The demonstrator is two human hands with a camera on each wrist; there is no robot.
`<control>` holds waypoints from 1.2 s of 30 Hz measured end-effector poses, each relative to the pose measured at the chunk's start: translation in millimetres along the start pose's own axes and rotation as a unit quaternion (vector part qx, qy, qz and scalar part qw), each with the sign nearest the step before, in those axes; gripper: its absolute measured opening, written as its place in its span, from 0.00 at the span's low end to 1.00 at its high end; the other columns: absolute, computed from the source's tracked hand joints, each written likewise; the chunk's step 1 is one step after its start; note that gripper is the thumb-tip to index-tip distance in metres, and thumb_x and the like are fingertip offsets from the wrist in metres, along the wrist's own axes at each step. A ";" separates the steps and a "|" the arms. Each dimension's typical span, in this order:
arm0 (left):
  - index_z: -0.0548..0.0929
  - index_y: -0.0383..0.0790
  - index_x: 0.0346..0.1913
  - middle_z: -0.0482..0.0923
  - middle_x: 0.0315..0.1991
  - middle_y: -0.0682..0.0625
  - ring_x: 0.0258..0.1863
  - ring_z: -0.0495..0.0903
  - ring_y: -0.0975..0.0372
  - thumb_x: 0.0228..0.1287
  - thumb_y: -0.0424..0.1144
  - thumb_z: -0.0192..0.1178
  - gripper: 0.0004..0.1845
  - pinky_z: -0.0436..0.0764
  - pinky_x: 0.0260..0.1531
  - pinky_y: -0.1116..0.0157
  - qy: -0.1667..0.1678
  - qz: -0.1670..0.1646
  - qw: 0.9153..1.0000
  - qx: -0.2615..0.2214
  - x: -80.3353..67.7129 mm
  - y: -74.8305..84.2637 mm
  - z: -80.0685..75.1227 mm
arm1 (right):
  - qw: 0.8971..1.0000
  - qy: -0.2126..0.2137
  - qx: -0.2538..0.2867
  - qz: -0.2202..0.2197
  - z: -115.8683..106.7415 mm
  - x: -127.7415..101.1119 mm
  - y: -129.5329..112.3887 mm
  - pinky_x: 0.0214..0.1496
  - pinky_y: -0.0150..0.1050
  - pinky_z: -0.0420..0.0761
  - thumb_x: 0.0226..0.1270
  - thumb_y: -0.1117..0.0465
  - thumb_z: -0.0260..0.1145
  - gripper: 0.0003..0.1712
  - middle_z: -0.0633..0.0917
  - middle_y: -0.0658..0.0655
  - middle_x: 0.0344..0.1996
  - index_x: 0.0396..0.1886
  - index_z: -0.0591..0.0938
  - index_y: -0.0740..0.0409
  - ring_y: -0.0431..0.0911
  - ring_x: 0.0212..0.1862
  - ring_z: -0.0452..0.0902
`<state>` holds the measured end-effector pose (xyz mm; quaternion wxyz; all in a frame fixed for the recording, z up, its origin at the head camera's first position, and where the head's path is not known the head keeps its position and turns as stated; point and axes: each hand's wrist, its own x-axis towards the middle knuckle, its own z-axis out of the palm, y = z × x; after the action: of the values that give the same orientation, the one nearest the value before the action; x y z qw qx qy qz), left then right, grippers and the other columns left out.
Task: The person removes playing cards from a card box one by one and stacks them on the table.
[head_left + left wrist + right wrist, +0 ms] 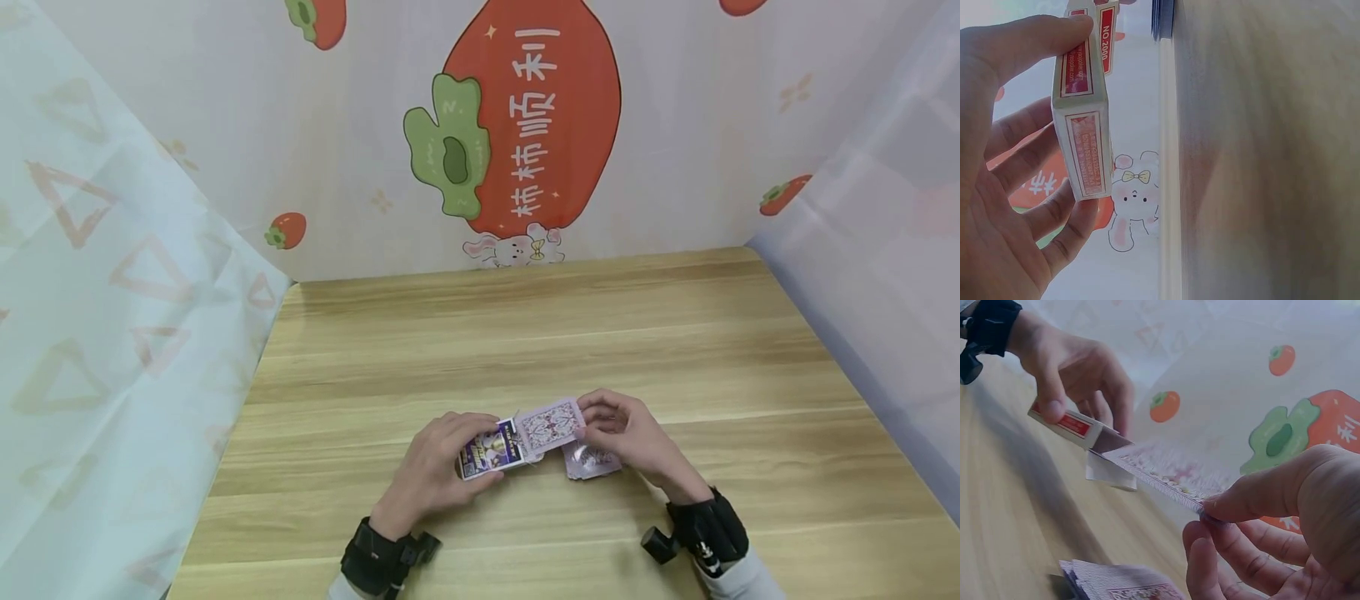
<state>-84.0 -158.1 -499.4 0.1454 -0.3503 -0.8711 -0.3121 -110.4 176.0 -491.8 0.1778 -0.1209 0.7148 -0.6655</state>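
My left hand point(435, 462) grips a playing-card box point(491, 450), thumb on one narrow side and fingers along the other. In the left wrist view the box point(1082, 119) shows its closed end and red-and-white labels. Its other end is open toward my right hand, with a flap point(1110, 472) hanging down. My right hand point(633, 437) pinches a stack of playing cards point(551, 425) between thumb and fingers at its outer end. The stack's other end lies at the box's opening, patterned backs up. Below it, a loose pile of playing cards point(592, 462) rests on the table.
The wood-grain table point(450, 350) stretches out in front of both hands. A white printed cloth point(645, 208) hangs along its back edge, and more cloth hangs at the left and right sides. A black strap with a camera point(708, 529) sits on each wrist.
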 end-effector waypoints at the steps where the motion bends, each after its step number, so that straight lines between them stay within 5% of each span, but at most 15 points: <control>1: 0.85 0.45 0.61 0.87 0.60 0.51 0.51 0.87 0.61 0.51 0.52 0.83 0.34 0.87 0.50 0.62 0.000 0.000 1.000 -0.002 -0.2 0.0 0.2 | 1.000 0.001 0.007 0.001 -1.6 -0.4 -0.3 0.47 0.38 0.90 0.67 0.72 0.72 0.23 0.87 0.60 0.45 0.58 0.78 0.74 0.46 0.44 0.89; 11: 0.85 0.45 0.61 0.87 0.61 0.52 0.51 0.86 0.61 0.51 0.51 0.83 0.34 0.86 0.49 0.63 -0.001 -0.004 1.000 -0.006 -3.7 0.8 1.9 | 0.999 0.027 0.038 0.018 -9.5 -4.1 -2.6 0.36 0.35 0.89 0.71 0.71 0.70 0.25 0.86 0.53 0.42 0.60 0.72 0.82 0.40 0.35 0.86; 22: 0.84 0.45 0.63 0.86 0.62 0.52 0.53 0.86 0.61 0.54 0.52 0.82 0.34 0.87 0.50 0.61 -0.005 -0.006 1.000 -0.006 -2.1 0.1 2.4 | 0.995 0.102 -0.003 0.008 -21.2 0.8 2.4 0.42 0.33 0.90 0.71 0.70 0.72 0.18 0.90 0.47 0.38 0.54 0.82 0.78 0.39 0.39 0.90; 31: 0.84 0.45 0.63 0.87 0.62 0.52 0.53 0.86 0.61 0.52 0.51 0.83 0.35 0.87 0.50 0.61 -0.008 -0.012 1.000 -0.005 1.7 0.5 0.1 | 0.988 0.142 -0.057 0.020 -25.2 6.1 4.4 0.42 0.33 0.91 0.69 0.66 0.76 0.16 0.91 0.67 0.46 0.51 0.87 0.74 0.37 0.40 0.90; 36: 0.84 0.45 0.62 0.86 0.62 0.52 0.53 0.86 0.61 0.53 0.52 0.83 0.35 0.87 0.50 0.61 -0.009 -0.011 1.000 -0.005 2.0 0.8 0.2 | 0.982 0.147 -0.116 0.029 -22.5 5.1 5.5 0.38 0.34 0.91 0.69 0.64 0.77 0.15 0.91 0.69 0.46 0.50 0.89 0.70 0.38 0.36 0.90</control>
<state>-84.9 -156.5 -498.2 0.1323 -0.3442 -0.8746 -0.3149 -124.0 194.8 -496.6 0.0743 -0.0206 0.8086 -0.5833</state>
